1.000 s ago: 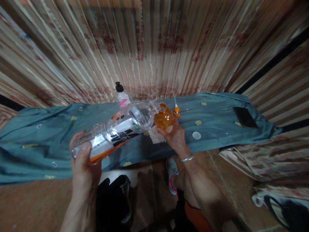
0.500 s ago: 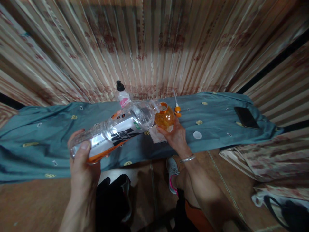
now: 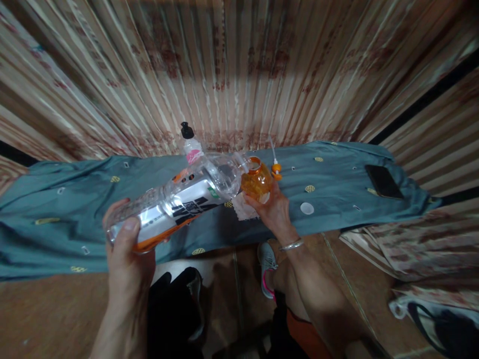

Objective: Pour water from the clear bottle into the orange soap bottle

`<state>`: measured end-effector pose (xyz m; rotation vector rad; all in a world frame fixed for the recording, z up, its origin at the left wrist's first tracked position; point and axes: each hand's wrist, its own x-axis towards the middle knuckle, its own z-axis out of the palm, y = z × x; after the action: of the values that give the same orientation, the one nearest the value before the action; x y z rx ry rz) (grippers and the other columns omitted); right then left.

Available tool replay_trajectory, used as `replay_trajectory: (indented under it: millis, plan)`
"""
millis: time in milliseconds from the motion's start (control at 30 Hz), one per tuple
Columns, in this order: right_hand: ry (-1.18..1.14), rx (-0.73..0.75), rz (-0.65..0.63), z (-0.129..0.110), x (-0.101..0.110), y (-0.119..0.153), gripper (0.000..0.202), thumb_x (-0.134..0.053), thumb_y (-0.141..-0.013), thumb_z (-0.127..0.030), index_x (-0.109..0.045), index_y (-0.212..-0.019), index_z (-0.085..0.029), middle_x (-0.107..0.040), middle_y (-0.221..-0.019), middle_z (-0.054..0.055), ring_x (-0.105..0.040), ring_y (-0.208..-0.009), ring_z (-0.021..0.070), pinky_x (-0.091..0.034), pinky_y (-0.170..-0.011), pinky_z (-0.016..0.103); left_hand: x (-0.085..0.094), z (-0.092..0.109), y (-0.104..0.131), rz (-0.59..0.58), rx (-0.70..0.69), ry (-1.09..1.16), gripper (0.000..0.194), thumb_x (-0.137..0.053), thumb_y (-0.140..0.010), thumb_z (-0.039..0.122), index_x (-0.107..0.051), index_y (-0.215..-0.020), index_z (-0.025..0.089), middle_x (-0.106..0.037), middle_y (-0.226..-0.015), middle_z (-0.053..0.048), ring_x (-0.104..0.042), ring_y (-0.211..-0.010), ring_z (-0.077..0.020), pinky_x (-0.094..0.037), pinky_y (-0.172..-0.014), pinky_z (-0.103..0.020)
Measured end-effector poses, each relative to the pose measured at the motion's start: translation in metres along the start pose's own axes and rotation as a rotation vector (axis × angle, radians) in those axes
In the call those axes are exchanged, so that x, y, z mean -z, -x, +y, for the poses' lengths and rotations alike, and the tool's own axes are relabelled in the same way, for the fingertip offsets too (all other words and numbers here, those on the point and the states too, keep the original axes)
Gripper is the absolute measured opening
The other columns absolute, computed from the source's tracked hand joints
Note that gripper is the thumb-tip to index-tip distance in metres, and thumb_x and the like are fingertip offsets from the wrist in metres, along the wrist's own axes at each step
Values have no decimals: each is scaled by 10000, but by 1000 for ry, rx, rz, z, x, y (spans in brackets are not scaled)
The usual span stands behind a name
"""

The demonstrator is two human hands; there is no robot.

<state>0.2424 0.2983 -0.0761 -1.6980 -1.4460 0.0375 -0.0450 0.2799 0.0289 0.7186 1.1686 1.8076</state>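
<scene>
Clear plastic describes the large bottle (image 3: 175, 202), held nearly horizontal above the counter (image 3: 337, 184), its neck tipped down to the mouth of the small orange bottle (image 3: 256, 182). Left hand (image 3: 127, 249): fingers closed around the large bottle's base. Right hand (image 3: 271, 209): fingers closed around the orange bottle's underside, holding it just above the blue cloth, mouth angled toward the large bottle. Whether the two mouths touch cannot be determined.

Step in hand, by judgement: transfer of liquid from large bottle to small. The next move calls for a steady tilt and aligned mouths to avoid spillage.

Nearby: an orange pump cap with tube (image 3: 276, 169) just beside the orange bottle, a white round lid (image 3: 307, 208), a black-capped bottle (image 3: 190, 147) behind, a dark phone (image 3: 382, 182) well apart.
</scene>
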Motion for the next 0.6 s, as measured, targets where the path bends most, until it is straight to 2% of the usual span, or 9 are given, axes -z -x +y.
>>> replay_trajectory:
  millis: [167,300,600]
  plan:
    - [5,3,13,-2,0,0,772,-881,-908,-563,-591,-1499,-159,-844,-1254,203,-834,-1138,392,-694,-970,518,0,1,0,28,4,6,766,-1092,-301,472,-778,-970,270,-791,-921,1,-687,-723,-200,-580,-423,-236]
    - [13,26,37,-2,-1,-1,760,-871,-901,-602,-608,-1471,-174,-851,-1246,195,-841,-1100,379,-704,-936,503,0,0,-1,32,8,10,781,-1096,-295,472,-782,-981,273,-795,-927,0,-693,-731,-213,-492,-343,-218]
    - [0,89,-11,-4,6,-2,789,-750,-958,-682,-554,-1515,-158,-822,-1299,230,-823,-1155,405,-689,-972,541,-2,2,1,49,26,4,814,-1104,-265,494,-768,-975,281,-787,-909,12,-673,-701,-204,-490,-333,-227]
